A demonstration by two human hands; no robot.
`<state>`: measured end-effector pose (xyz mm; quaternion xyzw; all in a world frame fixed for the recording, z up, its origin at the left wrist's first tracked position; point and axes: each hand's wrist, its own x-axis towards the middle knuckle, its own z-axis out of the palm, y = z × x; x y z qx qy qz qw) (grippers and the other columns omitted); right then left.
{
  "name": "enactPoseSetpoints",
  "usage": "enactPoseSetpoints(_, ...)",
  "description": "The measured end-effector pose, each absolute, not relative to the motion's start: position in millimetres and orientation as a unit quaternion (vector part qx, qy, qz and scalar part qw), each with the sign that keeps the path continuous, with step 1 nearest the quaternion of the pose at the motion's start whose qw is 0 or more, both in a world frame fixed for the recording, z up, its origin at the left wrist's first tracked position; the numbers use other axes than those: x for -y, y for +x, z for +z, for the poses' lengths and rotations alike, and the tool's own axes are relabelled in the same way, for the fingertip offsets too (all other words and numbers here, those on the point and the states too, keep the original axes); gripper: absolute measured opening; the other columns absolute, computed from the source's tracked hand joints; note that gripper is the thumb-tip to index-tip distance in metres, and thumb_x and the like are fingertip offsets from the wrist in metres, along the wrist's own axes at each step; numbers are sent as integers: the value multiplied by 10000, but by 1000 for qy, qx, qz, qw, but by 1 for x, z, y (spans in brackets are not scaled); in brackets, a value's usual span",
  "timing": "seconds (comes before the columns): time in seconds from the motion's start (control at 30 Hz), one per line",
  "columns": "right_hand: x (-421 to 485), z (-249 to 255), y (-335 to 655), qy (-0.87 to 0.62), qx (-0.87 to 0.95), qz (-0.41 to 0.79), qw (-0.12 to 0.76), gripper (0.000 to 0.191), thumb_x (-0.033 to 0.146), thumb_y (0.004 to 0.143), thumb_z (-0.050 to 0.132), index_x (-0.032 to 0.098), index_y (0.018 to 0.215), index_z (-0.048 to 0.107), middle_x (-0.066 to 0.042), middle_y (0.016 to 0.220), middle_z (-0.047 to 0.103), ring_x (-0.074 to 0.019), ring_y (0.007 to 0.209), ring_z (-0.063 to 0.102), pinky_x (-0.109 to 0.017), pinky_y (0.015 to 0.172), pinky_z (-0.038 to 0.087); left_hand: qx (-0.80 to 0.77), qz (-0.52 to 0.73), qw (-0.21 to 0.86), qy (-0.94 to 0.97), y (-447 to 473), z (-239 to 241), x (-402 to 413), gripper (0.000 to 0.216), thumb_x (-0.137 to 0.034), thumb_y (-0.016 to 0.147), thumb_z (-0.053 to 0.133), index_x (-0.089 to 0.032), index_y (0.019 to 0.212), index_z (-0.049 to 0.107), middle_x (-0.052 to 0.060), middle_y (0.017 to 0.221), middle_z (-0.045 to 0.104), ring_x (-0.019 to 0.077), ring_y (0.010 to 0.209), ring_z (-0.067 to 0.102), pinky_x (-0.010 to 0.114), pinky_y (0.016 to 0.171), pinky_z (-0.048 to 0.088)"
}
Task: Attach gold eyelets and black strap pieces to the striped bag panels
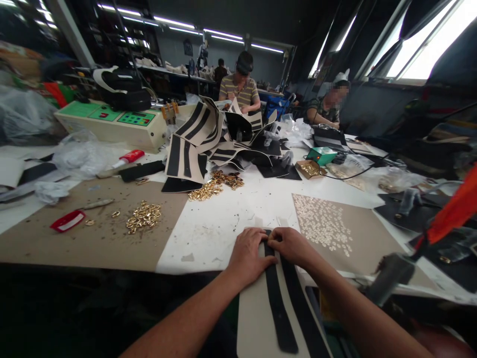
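Striped panel point(290, 308) under close-set hands point(247, 254)

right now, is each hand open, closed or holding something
Left hand: open, resting on the beige panel.
Right hand: curled closed at the dark strips; whether its grip holds anything cannot be told.

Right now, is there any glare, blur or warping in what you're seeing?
In the head view, the window is washed out white; in that view, the plastic bag at far left looks smeared and stretched, darkness hides what lies under the table at lower left, while the left hand, right hand and striped panel look fairly clear.
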<state>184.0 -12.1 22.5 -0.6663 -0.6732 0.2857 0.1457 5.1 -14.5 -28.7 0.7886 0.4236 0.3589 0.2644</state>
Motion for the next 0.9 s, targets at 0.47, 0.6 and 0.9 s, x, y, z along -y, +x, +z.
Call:
enactPoseSetpoints(0.47, 119, 18, 224, -716, 539, 150, 416, 339, 515, 919, 570, 245, 1047, 730, -84, 1055, 754, -269, 909, 693, -365, 837, 542, -425, 358, 247, 794, 5, -27, 14, 551, -240, 620, 964, -219, 1086, 669, 73, 1239, 694, 307, 1197, 600, 506, 1050, 488)
enactPoseSetpoints(0.6, 188, 5, 280, -844, 349, 17, 408, 534, 695, 820, 617, 241, 1086, 709, -133, 1030, 743, -347, 876, 712, -458, 805, 555, -421, 354, 251, 797, 5, -27, 14, 538, -223, 629, 946, -226, 1083, 657, 71, 1244, 690, 307, 1195, 604, 506, 1045, 486)
enactPoseSetpoints(0.9, 165, -24, 369, -854, 386, 32, 347, 450, 641, 760, 691, 252, 976, 760, -82, 760, 719, -332, 680, 693, -436, 649, 533, -421, 358, 260, 792, 4, -24, 16, 508, -221, 627, 942, -223, 1055, 668, 75, 1252, 700, 315, 1199, 612, 513, 1048, 486)
